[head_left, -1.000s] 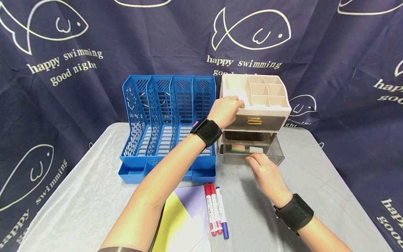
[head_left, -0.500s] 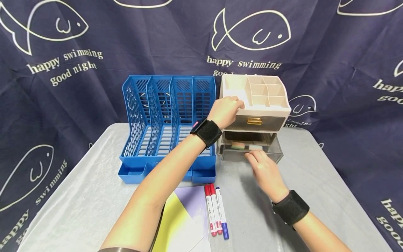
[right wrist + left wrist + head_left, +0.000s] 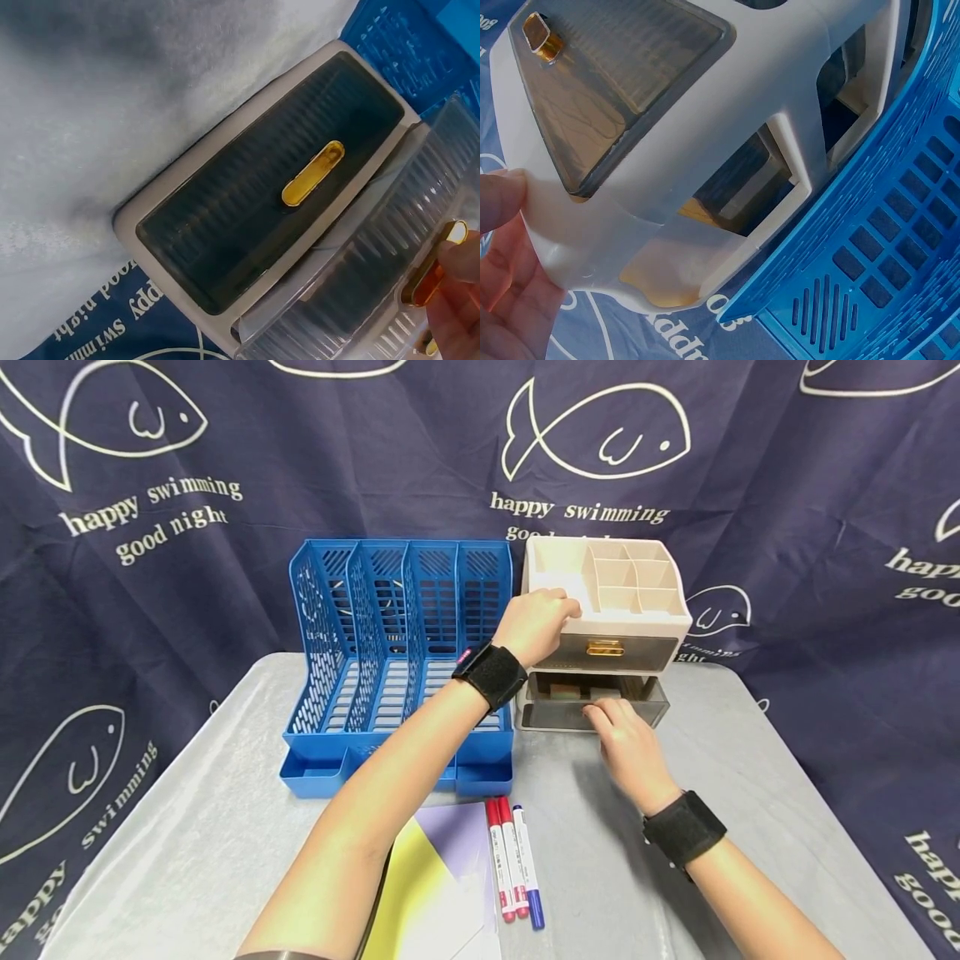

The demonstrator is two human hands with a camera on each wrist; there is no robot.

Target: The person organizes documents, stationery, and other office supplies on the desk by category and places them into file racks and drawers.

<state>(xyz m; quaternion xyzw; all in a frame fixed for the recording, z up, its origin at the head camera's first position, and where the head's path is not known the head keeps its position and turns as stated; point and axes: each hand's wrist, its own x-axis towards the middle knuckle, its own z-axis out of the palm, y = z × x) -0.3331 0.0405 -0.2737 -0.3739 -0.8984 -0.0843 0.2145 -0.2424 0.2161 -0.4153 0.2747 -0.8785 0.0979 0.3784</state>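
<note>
Cream desk organizer (image 3: 637,578) with smoky grey drawers (image 3: 592,714), gold handles (image 3: 605,648); slotted blue file rack (image 3: 397,635); navy backdrop (image 3: 375,452) with white fish outlines.

Both arms are bare. Each wrist wears a wide black strap; the left one has a small pink tag.

setting: makeshift desk or stationery-sorting station, staged rather than a lived-in office. evidence: small table (image 3: 187,827) under a pale grey cloth; dark navy backdrop cloth (image 3: 787,485) hung behind it, printed with white fish outlines and the words "happy swimming good night". office goods on the table: blue slotted file rack (image 3: 397,635); beige desktop organiser (image 3: 607,585) with compartments on top and smoky drawers with gold handles; three marker pens (image 3: 513,860), two red, one blue; coloured paper sheets (image 3: 442,885), yellow and lilac.
</note>
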